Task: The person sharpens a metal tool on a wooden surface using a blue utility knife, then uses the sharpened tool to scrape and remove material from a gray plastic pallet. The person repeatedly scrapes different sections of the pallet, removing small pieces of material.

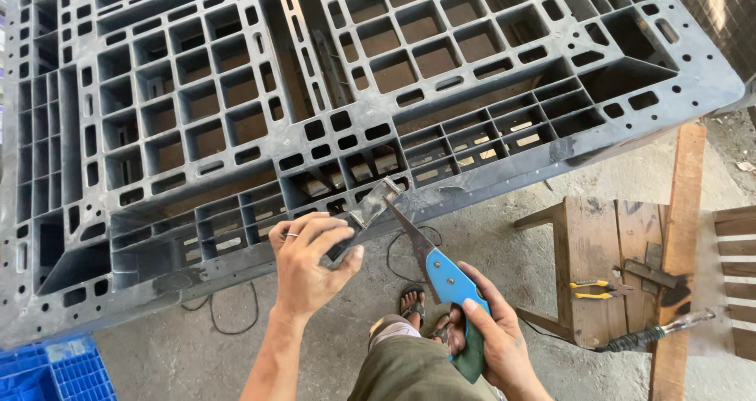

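A large black plastic pallet (236,94) with a grid of openings fills most of the view. My left hand (311,263) pinches a flat dark strip (370,208) and holds it against the pallet's near edge. My right hand (492,334) grips the blue handle of a pointed blade tool (441,271), with a dark green cloth under the palm. The blade's tip touches the strip near the pallet edge.
A small wooden stool (606,243) at right carries yellow-handled pliers (598,289) and a metal piece. A long wooden plank (681,236) leans by it. A black-handled tool with a cable (657,334) lies there. A blue crate (55,369) sits bottom left. My sandalled foot (411,303) stands on concrete.
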